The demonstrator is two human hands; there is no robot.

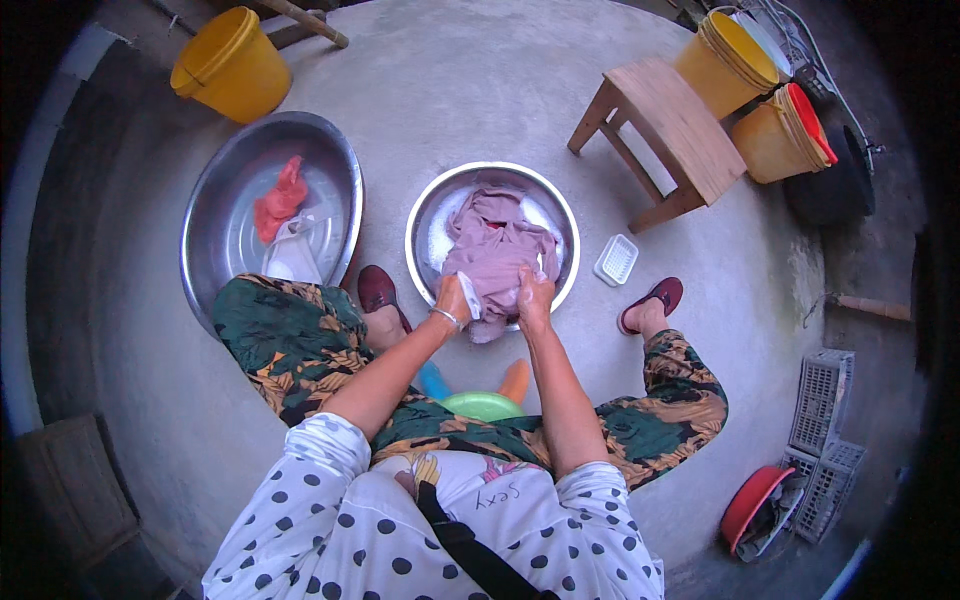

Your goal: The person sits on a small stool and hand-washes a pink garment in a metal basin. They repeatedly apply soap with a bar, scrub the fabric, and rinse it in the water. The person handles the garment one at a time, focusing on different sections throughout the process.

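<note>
Grey floor (pixel 450 90); on it: round metal basin (pixel 428 222); wooden stool (pixel 675 122); white basket (pixel 617 261); yellow bucket (pixel 232 75)

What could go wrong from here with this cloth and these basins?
The mauve cloth, gripped by the left hand and right hand, hangs over the near rim of the round metal basin, so it might drip on the floor. The left trouser leg is close to the oval basin and could bump it. The white tray sits near the right shoe and might get kicked.

Forearms (pixel 402 362) converging forward | left hand (pixel 453 298) curled, gripping | right hand (pixel 536 297) likewise (the two slightly apart)
</note>
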